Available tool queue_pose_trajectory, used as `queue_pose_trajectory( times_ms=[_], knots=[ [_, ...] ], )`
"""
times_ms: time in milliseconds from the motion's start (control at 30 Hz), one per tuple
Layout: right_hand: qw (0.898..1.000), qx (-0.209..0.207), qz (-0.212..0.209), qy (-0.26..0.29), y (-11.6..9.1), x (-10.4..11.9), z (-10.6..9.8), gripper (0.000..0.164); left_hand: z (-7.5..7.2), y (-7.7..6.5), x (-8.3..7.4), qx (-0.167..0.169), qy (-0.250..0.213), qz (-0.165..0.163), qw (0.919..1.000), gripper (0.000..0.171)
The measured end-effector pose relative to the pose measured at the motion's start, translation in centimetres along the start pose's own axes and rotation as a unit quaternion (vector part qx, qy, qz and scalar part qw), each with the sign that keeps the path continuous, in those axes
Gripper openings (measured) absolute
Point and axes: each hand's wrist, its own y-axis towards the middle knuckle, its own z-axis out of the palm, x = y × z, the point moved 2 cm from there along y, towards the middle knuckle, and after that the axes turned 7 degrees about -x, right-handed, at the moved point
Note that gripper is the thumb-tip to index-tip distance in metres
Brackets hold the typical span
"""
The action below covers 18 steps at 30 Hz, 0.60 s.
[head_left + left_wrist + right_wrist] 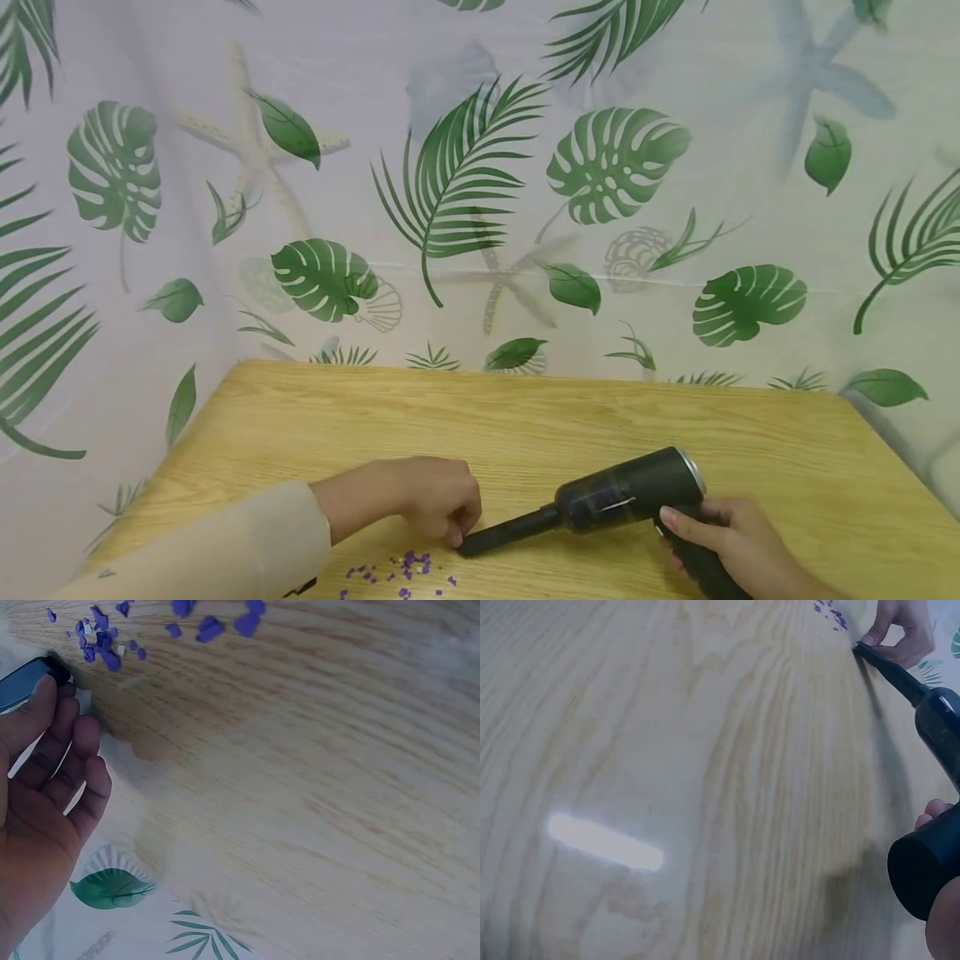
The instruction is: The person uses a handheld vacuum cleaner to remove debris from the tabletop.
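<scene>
Counter [525, 417]: pale wood grain, wall-to-wall against leaf-print curtain.
Purple scraps [405, 567]: lay scattered near its front edge.

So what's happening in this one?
A person sits at a wooden table. Their right hand grips the handle of a black handheld vacuum, whose narrow nozzle points left and low over the tabletop. The left hand has its fingers curled at the nozzle tip, touching it. A scatter of small purple scraps lies on the wood just in front of the nozzle, near the table's front edge. A leaf-print curtain hangs behind.
</scene>
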Motion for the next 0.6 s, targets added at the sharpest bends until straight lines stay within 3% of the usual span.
queue_pose_trajectory(
  times_ms=[100, 200, 400, 600],
  knots=[
    [1.0, -0.009, 0.02, 0.003, -0.1, -0.1, 0.8, 0.046, 0.1, -0.1, 0.1, 0.011, 0.011, -0.007, 0.9998, 0.013],
    [1.0, -0.013, 0.02, 0.002, 0.3, 0.2, 2.1, 0.046, 0.3, -1.1, 0.7, 0.016, 0.022, -0.027, 0.9993, 0.013],
    [1.0, -0.009, -0.009, -0.013, 1.1, 1.4, 4.4, 0.046, 0.8, -3.7, 1.4, 0.016, 0.027, -0.056, 0.9979, 0.018],
    [1.0, 0.009, -0.019, 0.005, 2.1, 2.6, 7.0, 0.047, 1.1, -6.7, 2.1, 0.0, 0.001, -0.086, 0.9963, 0.022]
  ],
)
